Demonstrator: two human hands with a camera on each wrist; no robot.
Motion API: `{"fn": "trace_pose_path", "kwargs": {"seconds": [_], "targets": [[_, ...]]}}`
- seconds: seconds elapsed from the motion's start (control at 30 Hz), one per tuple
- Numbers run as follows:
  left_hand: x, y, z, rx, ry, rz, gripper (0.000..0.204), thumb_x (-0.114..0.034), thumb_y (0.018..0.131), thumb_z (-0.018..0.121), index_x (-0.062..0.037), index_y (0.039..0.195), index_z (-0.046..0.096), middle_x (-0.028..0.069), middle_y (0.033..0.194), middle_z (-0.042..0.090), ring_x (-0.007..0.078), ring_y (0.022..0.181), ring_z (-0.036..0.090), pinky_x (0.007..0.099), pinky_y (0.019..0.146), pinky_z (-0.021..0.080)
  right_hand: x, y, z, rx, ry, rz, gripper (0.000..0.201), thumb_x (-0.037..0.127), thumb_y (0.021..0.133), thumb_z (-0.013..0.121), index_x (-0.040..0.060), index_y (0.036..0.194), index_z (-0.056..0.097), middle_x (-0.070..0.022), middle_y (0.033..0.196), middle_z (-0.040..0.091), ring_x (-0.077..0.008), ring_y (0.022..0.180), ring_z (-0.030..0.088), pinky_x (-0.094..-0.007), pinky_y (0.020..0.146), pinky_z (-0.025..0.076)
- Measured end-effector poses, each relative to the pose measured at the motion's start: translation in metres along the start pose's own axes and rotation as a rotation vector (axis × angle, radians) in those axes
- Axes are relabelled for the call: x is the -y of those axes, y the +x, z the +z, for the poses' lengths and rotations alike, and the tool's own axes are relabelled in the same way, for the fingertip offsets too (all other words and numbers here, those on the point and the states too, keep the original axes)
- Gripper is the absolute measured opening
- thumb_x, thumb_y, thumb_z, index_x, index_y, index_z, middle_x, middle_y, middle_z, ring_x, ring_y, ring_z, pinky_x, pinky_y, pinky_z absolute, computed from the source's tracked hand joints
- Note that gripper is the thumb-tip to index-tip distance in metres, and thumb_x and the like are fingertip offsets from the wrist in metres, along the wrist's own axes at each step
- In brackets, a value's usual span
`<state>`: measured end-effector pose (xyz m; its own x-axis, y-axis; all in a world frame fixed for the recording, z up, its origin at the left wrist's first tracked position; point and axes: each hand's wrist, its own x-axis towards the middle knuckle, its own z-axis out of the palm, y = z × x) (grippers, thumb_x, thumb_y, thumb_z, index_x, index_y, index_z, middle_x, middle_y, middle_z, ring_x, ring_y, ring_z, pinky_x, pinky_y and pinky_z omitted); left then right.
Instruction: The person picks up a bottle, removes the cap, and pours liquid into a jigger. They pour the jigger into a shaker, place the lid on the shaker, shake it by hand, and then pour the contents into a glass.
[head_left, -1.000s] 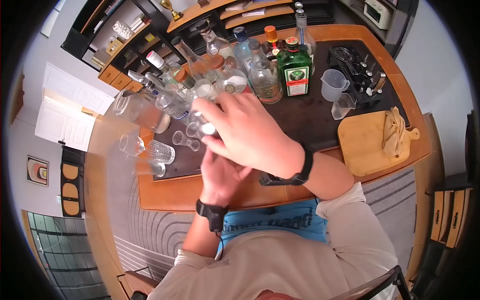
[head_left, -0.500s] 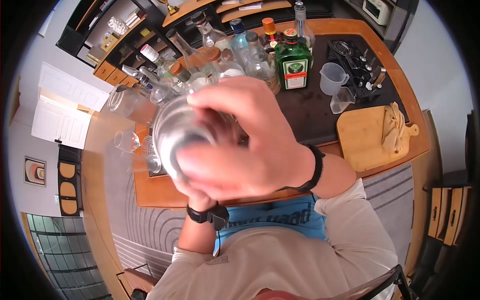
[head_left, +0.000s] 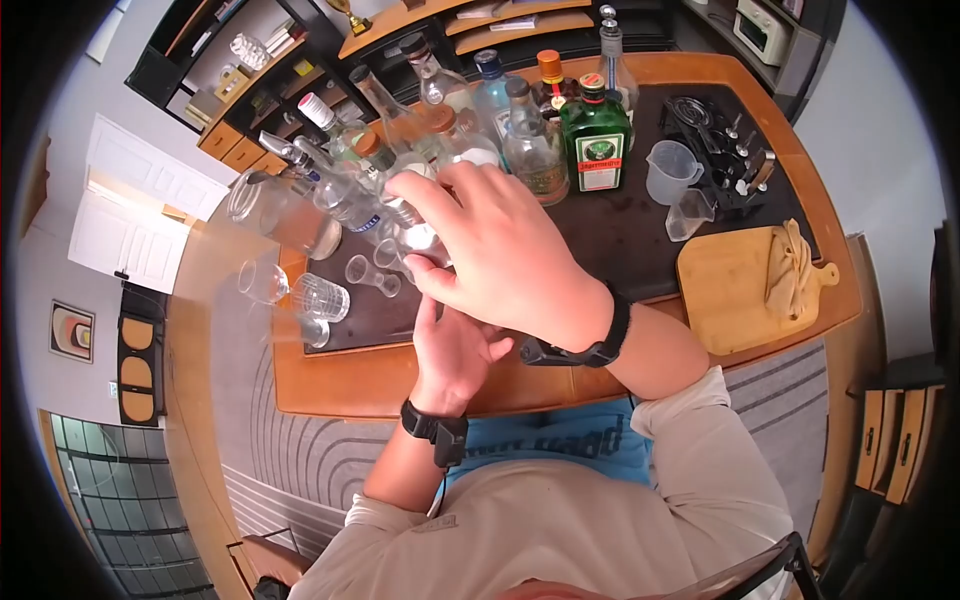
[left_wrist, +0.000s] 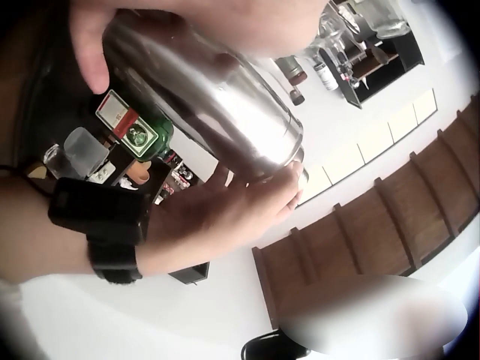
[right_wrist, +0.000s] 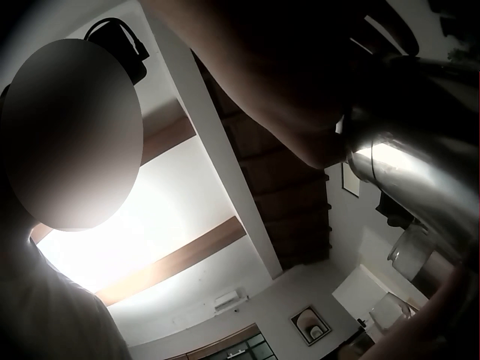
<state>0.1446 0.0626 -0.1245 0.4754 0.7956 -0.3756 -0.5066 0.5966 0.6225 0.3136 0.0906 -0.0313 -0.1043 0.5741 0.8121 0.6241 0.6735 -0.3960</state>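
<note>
A steel cocktail shaker [left_wrist: 217, 90] is held between both hands, above the near left part of the table. My right hand [head_left: 505, 245] grips its narrower capped end, as the left wrist view shows. At the other end my left hand [head_left: 450, 350] holds the body, its thumb lying along the steel. In the head view the right hand covers most of the shaker, leaving a bright sliver [head_left: 418, 236] of steel. A clear jigger-shaped glass [head_left: 372, 276] stands on the dark mat just left of the hands.
Many bottles crowd the table's back, including a green Jägermeister bottle [head_left: 597, 135]. A glass jug [head_left: 285, 215] and tumbler [head_left: 322, 298] stand left. To the right are a plastic measuring jug [head_left: 672, 172], a black tool stand [head_left: 735, 165], and a wooden board [head_left: 740, 285] with a cloth [head_left: 790, 270].
Half a second ago the shaker was up near the head camera and blurred; now both hands have carried it back down and away, close to where they were one second ago.
</note>
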Motion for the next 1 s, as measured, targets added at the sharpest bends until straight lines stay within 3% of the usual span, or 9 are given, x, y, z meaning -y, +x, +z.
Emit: {"fn": "trace_pose_path", "kwargs": {"seconds": [0.13, 0.23, 0.43, 0.5, 0.57, 0.6, 0.83, 0.9, 1.0], "targets": [[0.004, 0.003, -0.021, 0.223, -0.093, 0.078, 0.071, -0.062, 0.111, 0.032, -0.0116, 0.16, 0.043, 0.0085, 0.156, 0.057, 0.0305, 0.128, 0.067, 0.0478, 0.08, 0.067, -0.001, -0.002, 0.001, 0.007, -0.012, -0.022, 0.064, 0.021, 0.079, 0.086, 0.0158, 0.138, 0.061, -0.0115, 0.109, 0.063, -0.0357, 0.098, 0.066, -0.0477, 0.086, 0.053], [-0.001, -0.015, 0.043, -0.214, -0.023, 0.805, 0.075, -0.073, 0.11, 0.034, -0.0155, 0.157, 0.046, 0.0085, 0.153, 0.058, 0.0265, 0.13, 0.066, 0.0461, 0.085, 0.066, 0.014, 0.005, -0.017, -0.264, 0.214, -0.32, 0.067, 0.02, 0.075, 0.086, 0.0165, 0.138, 0.064, -0.0135, 0.12, 0.066, -0.0324, 0.101, 0.067, -0.0457, 0.086, 0.054], [-0.012, 0.002, 0.017, -0.148, -0.036, 0.562, 0.081, -0.077, 0.108, 0.031, -0.0155, 0.16, 0.043, 0.0105, 0.154, 0.057, 0.0284, 0.132, 0.064, 0.0481, 0.088, 0.065, 0.01, 0.005, 0.002, -0.359, 0.243, -0.539, 0.059, 0.022, 0.077, 0.085, 0.0198, 0.134, 0.067, -0.0126, 0.128, 0.062, -0.0301, 0.103, 0.067, -0.0429, 0.077, 0.054], [-0.016, 0.012, -0.001, -0.121, -0.03, 0.454, 0.083, -0.079, 0.107, 0.03, -0.0154, 0.161, 0.042, 0.0113, 0.154, 0.057, 0.0292, 0.133, 0.064, 0.0489, 0.089, 0.065, 0.007, -0.002, 0.005, -0.047, 0.129, -0.198, 0.057, 0.022, 0.081, 0.084, 0.0176, 0.134, 0.062, -0.0133, 0.113, 0.061, -0.0338, 0.095, 0.065, -0.0452, 0.079, 0.055], [-0.01, 0.004, -0.033, 0.135, -0.094, -0.003, 0.092, -0.083, 0.105, 0.027, -0.0128, 0.163, 0.04, 0.0132, 0.154, 0.057, 0.0311, 0.134, 0.062, 0.0471, 0.089, 0.064, 0.0, -0.011, 0.007, 0.175, -0.058, 0.087, 0.059, 0.021, 0.083, 0.084, 0.0132, 0.135, 0.059, -0.0148, 0.104, 0.061, -0.0358, 0.091, 0.066, -0.0472, 0.077, 0.054], [-0.002, 0.004, -0.041, -0.033, -0.032, -0.071, 0.098, -0.087, 0.102, 0.022, -0.0134, 0.164, 0.039, 0.0129, 0.152, 0.058, 0.0324, 0.128, 0.065, 0.0447, 0.084, 0.065, -0.004, -0.011, 0.005, 0.194, -0.099, 0.096, 0.06, 0.022, 0.085, 0.085, 0.0104, 0.137, 0.056, -0.0159, 0.099, 0.062, -0.0372, 0.089, 0.067, -0.0477, 0.076, 0.053], [-0.015, 0.006, -0.008, 0.103, -0.013, -0.021, 0.096, -0.086, 0.103, 0.027, -0.014, 0.165, 0.038, 0.0115, 0.152, 0.057, 0.0304, 0.127, 0.066, 0.0429, 0.078, 0.065, 0.001, -0.001, -0.003, 0.03, -0.065, 0.047, 0.063, 0.024, 0.083, 0.088, 0.0122, 0.137, 0.057, -0.0129, 0.104, 0.063, -0.0351, 0.094, 0.066, -0.0451, 0.08, 0.053], [-0.015, 0.003, 0.0, 0.058, 0.127, 0.076, 0.072, -0.066, 0.113, 0.029, -0.0127, 0.159, 0.045, 0.0101, 0.15, 0.062, 0.0306, 0.124, 0.07, 0.0456, 0.084, 0.067, -0.001, -0.002, -0.005, 0.046, -0.078, 0.061, 0.063, 0.025, 0.082, 0.088, 0.0128, 0.137, 0.059, -0.0118, 0.108, 0.063, -0.0339, 0.096, 0.065, -0.0449, 0.083, 0.053], [-0.01, -0.011, 0.046, -0.183, 0.293, 0.683, 0.095, -0.082, 0.106, 0.029, -0.0069, 0.164, 0.039, 0.0128, 0.16, 0.052, 0.033, 0.143, 0.055, 0.0516, 0.12, 0.047, 0.005, 0.006, -0.022, -0.245, 0.167, -0.235, 0.07, 0.025, 0.076, 0.094, 0.0132, 0.138, 0.063, -0.0151, 0.125, 0.063, -0.0339, 0.1, 0.065, -0.0442, 0.086, 0.054]]}}
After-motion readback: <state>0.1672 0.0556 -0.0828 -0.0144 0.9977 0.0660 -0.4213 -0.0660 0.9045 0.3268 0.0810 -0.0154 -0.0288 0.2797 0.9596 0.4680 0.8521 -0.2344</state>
